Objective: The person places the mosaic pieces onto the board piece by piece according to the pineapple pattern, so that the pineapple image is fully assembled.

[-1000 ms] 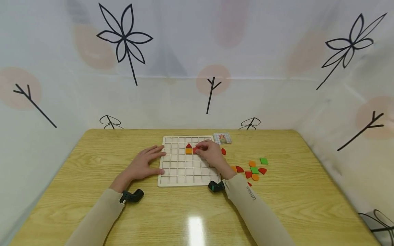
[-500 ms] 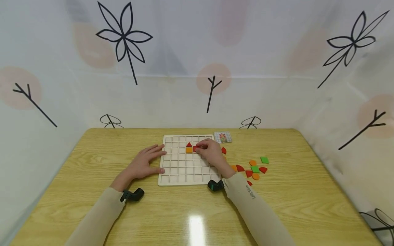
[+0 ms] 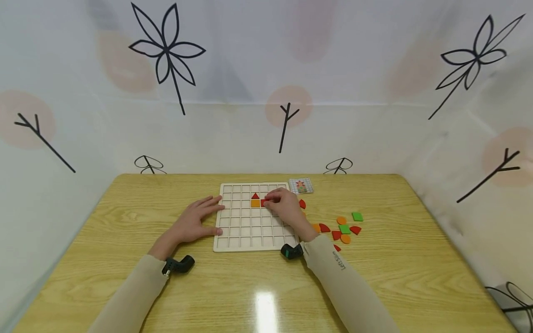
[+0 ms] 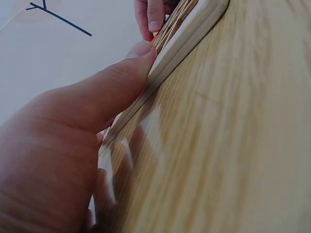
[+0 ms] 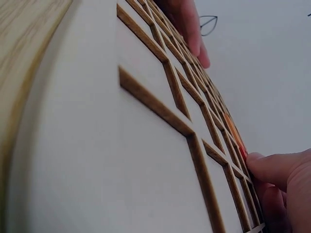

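A pale wooden grid board (image 3: 239,230) lies on the table. In the head view my left hand (image 3: 190,223) has its fingers spread, with thumb and fingertips on the board's left edge; the left wrist view shows the thumb (image 4: 114,82) on the rim. My right hand (image 3: 288,209) pinches a red tile (image 3: 263,203) at a grid cell, and its fingers cover part of the tile's outline. Directly left of it, an orange square tile (image 3: 255,203) sits in a cell, and a red triangle tile (image 3: 255,196) occupies the cell behind that.
Loose tiles lie right of the board, among them a green square (image 3: 357,216), an orange disc (image 3: 345,239) and a red quarter-circle (image 3: 356,230). A picture card (image 3: 301,186) lies by the board's back right corner. A patterned cloth (image 3: 233,138) encloses the wooden table (image 3: 225,291).
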A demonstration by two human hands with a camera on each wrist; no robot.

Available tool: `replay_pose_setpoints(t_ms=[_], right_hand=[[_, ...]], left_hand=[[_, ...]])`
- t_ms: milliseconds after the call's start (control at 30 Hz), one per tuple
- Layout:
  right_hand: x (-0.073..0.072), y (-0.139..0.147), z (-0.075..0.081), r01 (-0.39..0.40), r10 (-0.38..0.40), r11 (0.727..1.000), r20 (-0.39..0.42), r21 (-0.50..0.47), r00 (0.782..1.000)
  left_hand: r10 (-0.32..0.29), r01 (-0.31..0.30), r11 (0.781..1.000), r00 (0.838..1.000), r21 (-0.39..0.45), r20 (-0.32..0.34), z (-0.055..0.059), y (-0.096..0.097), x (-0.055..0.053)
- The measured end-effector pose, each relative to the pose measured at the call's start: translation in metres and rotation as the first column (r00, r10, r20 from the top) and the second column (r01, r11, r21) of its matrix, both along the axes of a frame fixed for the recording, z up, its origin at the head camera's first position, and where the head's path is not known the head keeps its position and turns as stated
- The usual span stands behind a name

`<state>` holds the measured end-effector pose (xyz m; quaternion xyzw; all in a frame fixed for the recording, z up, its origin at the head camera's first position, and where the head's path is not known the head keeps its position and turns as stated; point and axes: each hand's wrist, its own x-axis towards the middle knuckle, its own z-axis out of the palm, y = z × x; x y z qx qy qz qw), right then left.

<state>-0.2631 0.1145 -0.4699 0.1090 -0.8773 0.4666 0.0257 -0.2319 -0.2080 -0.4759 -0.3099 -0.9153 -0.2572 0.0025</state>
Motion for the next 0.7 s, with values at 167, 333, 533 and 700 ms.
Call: replay_pose_setpoints(t_ms=[167, 333, 533, 700], right_hand=[[0.000, 0.006, 0.002, -0.018, 0.021, 0.994, 0.031, -0.105, 0.999], [-0.001, 0.021, 0.006, -0.015, 0.041, 0.977, 0.118, -0.213, 0.992], [-0.006, 0.052, 0.011, 0.000, 0.019, 0.973, 0.081, -0.231, 0.997], [-0.008, 0.081, 0.012, 0.037, -0.013, 0.971, 0.102, -0.235, 0.995]], left_hand=[[-0.003, 0.003, 1.000, 1.000, -0.001, -0.004, -0.001, 0.000, 0.000], [-0.004, 0.004, 1.000, 1.000, -0.001, -0.009, -0.001, -0.001, 0.000], [-0.002, 0.002, 1.000, 1.000, -0.004, -0.003, -0.001, 0.000, 0.000], [-0.001, 0.000, 1.000, 1.000, -0.005, -0.012, -0.002, 0.000, 0.000]])
